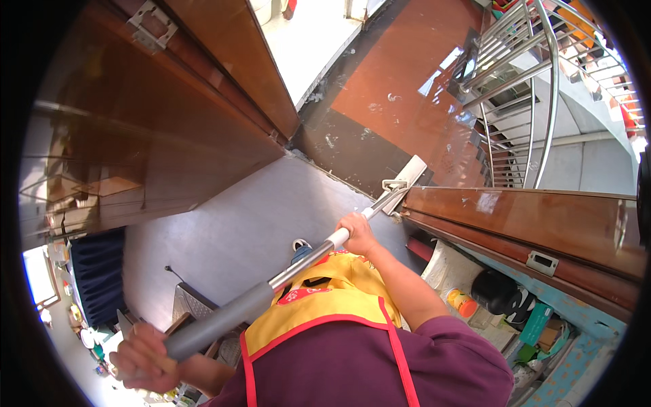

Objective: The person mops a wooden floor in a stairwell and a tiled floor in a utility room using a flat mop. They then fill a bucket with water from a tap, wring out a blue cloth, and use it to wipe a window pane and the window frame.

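Note:
A flat mop with a metal pole [305,264] crosses the view diagonally. My left hand [145,358], a little blurred, is closed around the end of its thick grey grip [221,320] at the lower left. Farther along, my right hand [357,235] is wrapped around the pole by a white collar. The pale mop head [414,170] lies tilted at the doorway, by the foot of the right wooden frame. Beyond the threshold, the red and grey tile floor [386,96] looks wet, with whitish bits or foam on it.
A brown wooden door [168,127] stands at the left, its frame [508,208] at the right. Outside are steel railings [552,91]. A shelf with an orange-lidded jar [462,303] and a black container [493,291] is at the lower right. A dark blue curtain [97,274] hangs at the left.

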A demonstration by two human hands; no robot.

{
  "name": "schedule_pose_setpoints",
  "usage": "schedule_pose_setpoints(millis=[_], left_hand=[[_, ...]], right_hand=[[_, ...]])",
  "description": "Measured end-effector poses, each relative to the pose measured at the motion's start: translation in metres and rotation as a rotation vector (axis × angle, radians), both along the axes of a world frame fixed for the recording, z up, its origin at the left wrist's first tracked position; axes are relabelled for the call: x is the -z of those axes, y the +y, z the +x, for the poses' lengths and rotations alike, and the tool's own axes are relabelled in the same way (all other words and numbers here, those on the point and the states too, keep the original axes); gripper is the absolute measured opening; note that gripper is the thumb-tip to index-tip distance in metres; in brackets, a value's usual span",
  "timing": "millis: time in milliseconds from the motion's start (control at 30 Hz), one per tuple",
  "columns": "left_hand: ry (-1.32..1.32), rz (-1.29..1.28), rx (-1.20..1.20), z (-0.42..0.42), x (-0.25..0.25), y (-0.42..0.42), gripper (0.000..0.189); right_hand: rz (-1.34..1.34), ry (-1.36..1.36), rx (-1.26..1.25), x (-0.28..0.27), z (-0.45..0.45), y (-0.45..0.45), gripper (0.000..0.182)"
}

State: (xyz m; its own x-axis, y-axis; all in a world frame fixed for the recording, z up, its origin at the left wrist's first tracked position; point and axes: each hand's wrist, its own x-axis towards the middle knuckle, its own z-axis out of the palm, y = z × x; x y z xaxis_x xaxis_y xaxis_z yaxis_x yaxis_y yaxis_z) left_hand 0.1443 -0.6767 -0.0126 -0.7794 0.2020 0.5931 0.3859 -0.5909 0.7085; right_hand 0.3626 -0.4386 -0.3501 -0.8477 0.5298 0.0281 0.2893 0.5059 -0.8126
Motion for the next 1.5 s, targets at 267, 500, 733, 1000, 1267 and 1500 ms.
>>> schedule_pose_setpoints(millis=[267,500,733,1000,1267,1500], left_hand=[[-0.117,-0.195,-0.132,0.013,0.028,-0.065,0.038],[-0.194,-0.162,-0.301,0.010,0.043,-0.077,0.043],[-0.002,-0.185,0.116,0.036,0.011,-0.088,0.038],[0.040,-0.095,0.137,0.058,-0.012,-0.102,0.032],[-0.136,0.052,-0.051,0.079,-0.022,-0.083,0.023],[-0.022,-0.076,-0.045,0.096,-0.040,-0.058,0.022]], right_hand=[[0.020,-0.158,-0.259,0.031,-0.004,-0.019,0.015],[0.126,-0.119,-0.143,0.056,-0.008,-0.047,0.018],[0.210,-0.139,-0.086,0.042,0.017,-0.055,0.016],[0.150,-0.205,-0.111,0.030,0.023,-0.075,0.019],[0.088,-0.281,-0.146,0.013,0.029,-0.072,0.019],[0.073,-0.224,-0.110,0.002,0.046,-0.058,0.019]])
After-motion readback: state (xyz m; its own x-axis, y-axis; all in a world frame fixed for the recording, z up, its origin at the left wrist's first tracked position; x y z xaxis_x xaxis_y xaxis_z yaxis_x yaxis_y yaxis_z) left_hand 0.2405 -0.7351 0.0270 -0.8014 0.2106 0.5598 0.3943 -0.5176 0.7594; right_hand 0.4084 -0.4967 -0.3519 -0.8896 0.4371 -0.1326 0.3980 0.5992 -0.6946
